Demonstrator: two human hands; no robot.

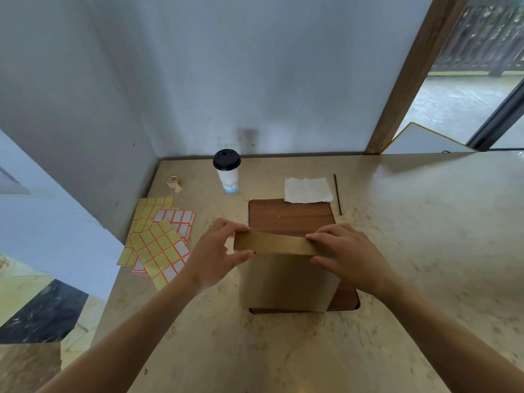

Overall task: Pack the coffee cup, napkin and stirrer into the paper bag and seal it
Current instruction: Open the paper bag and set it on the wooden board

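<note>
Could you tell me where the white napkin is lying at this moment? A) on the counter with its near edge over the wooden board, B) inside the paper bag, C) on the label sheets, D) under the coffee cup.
A: the napkin lies flat behind the paper bag, its near edge overlapping the wooden board.

We see a beige speckled table [411, 236] set into a corner of pale walls. A dark wooden board [289, 217] lies flat near its centre. At the left edge we find overlapping label sheets [158, 242], yellow and white labels with orange-red borders, some overhanging the table edge. A small roll of beige tape [173, 181] sits near the back left corner, apart from the sheets. A wooden post [408, 78] rises at the back right, beside a window.
</note>
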